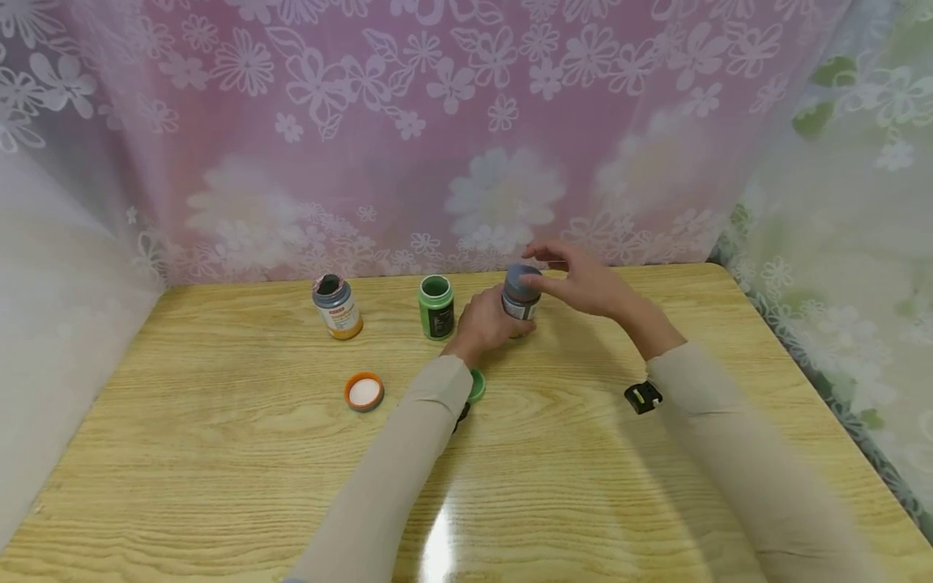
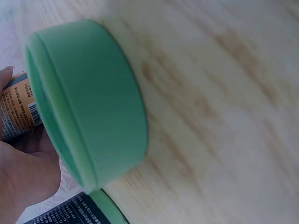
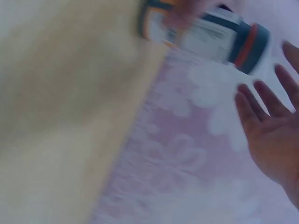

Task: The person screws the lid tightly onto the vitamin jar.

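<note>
My left hand (image 1: 487,322) grips a jar (image 1: 521,306) around its lower body at the table's back. A grey-blue screw lid (image 1: 523,279) caps this jar; the left wrist view shows its orange and dark label (image 2: 18,105). Spread around the lid's right side are the fingers of my right hand (image 1: 589,283). In the right wrist view that hand (image 3: 273,133) has loose, separated fingers, with a gap between them and the lid. Just left of the gripped jar stands a lidless green jar (image 1: 437,312). Its matching green lid (image 2: 93,98) looms large in the left wrist view.
Further left is a second lidless jar (image 1: 338,309), white and orange with a ragged rim. An orange-rimmed lid (image 1: 364,393) lies inner side up before it. A floral curtain (image 1: 408,162) hangs along the back edge of the wooden table (image 1: 219,453).
</note>
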A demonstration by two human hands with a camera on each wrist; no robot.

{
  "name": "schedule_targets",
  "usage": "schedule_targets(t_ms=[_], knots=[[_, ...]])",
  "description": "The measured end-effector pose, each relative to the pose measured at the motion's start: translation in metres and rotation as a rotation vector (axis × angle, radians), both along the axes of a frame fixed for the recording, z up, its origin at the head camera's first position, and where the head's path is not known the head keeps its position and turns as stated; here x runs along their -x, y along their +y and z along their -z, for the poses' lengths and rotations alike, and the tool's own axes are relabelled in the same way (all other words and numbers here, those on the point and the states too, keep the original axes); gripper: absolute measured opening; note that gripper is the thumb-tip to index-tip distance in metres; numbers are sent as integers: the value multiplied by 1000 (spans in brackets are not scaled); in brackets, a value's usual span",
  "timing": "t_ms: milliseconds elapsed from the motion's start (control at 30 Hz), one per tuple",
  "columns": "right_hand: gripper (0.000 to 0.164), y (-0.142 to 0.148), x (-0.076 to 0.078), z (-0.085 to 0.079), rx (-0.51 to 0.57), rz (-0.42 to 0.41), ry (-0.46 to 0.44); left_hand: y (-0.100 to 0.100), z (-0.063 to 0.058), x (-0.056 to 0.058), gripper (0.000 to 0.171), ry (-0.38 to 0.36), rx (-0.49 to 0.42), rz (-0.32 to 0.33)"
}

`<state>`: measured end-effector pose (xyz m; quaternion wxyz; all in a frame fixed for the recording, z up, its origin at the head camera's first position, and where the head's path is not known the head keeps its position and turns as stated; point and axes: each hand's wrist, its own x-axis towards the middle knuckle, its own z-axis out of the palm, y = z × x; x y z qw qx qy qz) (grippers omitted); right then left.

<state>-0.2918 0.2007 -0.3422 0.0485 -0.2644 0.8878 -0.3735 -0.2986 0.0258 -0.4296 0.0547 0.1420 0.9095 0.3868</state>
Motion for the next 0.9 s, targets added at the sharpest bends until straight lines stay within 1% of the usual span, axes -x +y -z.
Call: schedule_targets(t_ms=[133, 167, 233, 300, 367, 467, 533, 667, 767, 900], knots=[[48, -4, 8, -21, -195, -152, 37, 0, -1, -1, 57, -13, 1, 6], [49, -6, 9, -26, -244, -184, 30, 0, -1, -1, 57, -13, 0, 7], [50, -12, 12, -35, -331, -220, 3, 0, -1, -1, 56, -11, 2, 8], [48, -17, 14, -41, -389, -240, -22, 0, -1, 0, 57, -15, 6, 7], [46, -21, 16, -44, -432, -248, -45, 1, -1, 1, 57, -18, 11, 4], [42, -23, 17, -45, -474, -231, -55, 3, 0, 2, 58, -23, 21, 4], [42, -24, 16, -45, -498, -213, -64, 4, 0, 2, 58, -25, 23, 6], [43, -28, 14, -48, -543, -203, -68, 3, -2, 0, 59, -37, 12, 8], [44, -32, 14, -50, -563, -205, -69, 1, -2, -2, 61, -47, -11, 11], [45, -36, 13, -51, -593, -195, -64, -2, -2, -2, 63, -65, -55, 36]])
